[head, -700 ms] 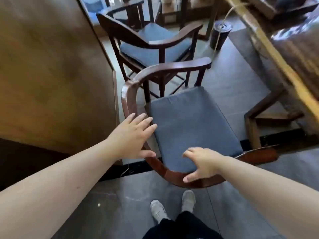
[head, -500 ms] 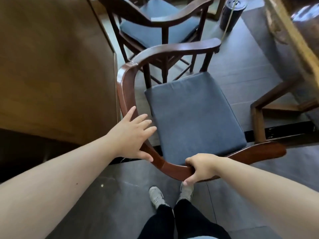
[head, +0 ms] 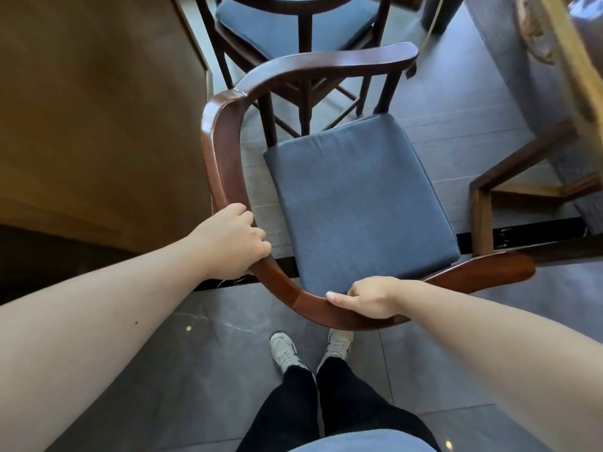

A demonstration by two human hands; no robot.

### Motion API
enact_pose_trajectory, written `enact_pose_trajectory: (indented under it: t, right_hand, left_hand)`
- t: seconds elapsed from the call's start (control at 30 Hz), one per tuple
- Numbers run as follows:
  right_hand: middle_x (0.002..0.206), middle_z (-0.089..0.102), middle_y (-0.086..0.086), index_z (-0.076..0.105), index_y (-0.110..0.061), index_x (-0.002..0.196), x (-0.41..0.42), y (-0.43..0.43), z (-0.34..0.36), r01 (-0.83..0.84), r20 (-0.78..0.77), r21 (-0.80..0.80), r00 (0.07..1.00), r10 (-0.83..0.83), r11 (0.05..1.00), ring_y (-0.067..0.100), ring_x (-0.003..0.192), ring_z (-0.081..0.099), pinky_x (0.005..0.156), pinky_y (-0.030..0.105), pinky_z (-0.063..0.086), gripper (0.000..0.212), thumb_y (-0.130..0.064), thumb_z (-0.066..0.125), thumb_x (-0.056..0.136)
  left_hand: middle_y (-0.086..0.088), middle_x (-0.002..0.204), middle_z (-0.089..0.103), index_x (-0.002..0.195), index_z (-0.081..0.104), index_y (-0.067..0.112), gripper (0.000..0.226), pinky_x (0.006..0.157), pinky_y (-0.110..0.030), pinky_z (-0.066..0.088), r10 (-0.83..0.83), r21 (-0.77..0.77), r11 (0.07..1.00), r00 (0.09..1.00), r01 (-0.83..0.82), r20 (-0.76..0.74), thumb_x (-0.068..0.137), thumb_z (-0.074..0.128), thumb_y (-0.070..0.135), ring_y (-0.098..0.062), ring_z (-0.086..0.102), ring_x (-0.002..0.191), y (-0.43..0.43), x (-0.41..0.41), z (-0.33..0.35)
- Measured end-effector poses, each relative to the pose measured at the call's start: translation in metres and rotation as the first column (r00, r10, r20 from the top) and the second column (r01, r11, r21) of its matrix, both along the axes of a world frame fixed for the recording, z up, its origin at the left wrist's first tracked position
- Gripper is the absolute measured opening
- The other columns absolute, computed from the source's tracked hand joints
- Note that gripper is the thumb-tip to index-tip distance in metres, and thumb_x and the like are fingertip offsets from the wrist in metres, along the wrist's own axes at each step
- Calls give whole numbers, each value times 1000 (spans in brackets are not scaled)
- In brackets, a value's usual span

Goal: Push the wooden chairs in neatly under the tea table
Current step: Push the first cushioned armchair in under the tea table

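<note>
Both hands on the near wooden chair [head: 326,177] — left hand [head: 233,241] closed around the curved back rail [head: 222,151] on its left bend, fingers curled over the top edge; right hand [head: 368,296] wrapped on the rail's lowest part, thumb lying along the top, fingers tucked under toward the seat. The chair stands on the grey tiled floor [head: 195,370] directly in front of the person's feet, blue seat cushion [head: 355,203] facing up, seat front angled toward the upper right. The tea table [head: 567,70] sits at the right edge, its wooden leg frame [head: 483,203] near the chair's right armrest tip but apart from it. A second chair [head: 293,27] with the same blue cushion stands just behind the near one. A brown wooden panel [head: 98,109] fills the left side, close beside the rail.
</note>
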State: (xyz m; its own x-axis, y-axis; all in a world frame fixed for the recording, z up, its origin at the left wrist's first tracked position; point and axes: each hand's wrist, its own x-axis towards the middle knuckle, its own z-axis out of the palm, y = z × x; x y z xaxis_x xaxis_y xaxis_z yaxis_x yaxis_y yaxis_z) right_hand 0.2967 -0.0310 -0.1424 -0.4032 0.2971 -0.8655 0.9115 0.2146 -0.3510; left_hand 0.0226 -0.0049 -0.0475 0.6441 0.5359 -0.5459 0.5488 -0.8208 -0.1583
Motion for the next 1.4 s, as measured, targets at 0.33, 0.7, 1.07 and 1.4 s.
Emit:
enact_pose_trajectory:
  t: [0.33,0.7,1.07,1.4]
  right_hand:
    - [114,68,10,63,-15,86,108,-3,17,-78,215,123,975,51,989,29,110,58,87,35,39,76,-71,13,94]
    - [104,71,5,64,-22,85,140,-17,13,-35,187,265,982,-16,964,27,97,62,83,36,47,57,-62,26,97]
    - [86,65,-12,61,-31,91,43,-37,69,592,-261,494,799,-542,636,10,80,59,71,38,50,45,-69,36,90]
    - [123,61,-16,54,-32,129,-46,-70,86,746,-266,461,634,-726,482,8,109,57,89,32,50,70,-79,51,77]
  left_hand:
    - [-4,91,68,93,56,16,16,65,-34,39,-21,-57,998,989,30,146,95,43,26,-32,65,79,-34,113,0]
    - [-1,95,62,97,58,20,24,63,-36,49,-73,-22,996,963,82,260,84,62,41,-25,61,81,-16,104,-9]
    - [-13,126,60,117,60,16,63,89,-45,51,-243,68,970,889,235,389,66,81,46,-32,59,110,87,16,0]
    - [-10,126,60,121,56,16,57,91,-43,51,-426,-3,878,785,479,450,73,75,39,-32,57,112,140,-7,-16]
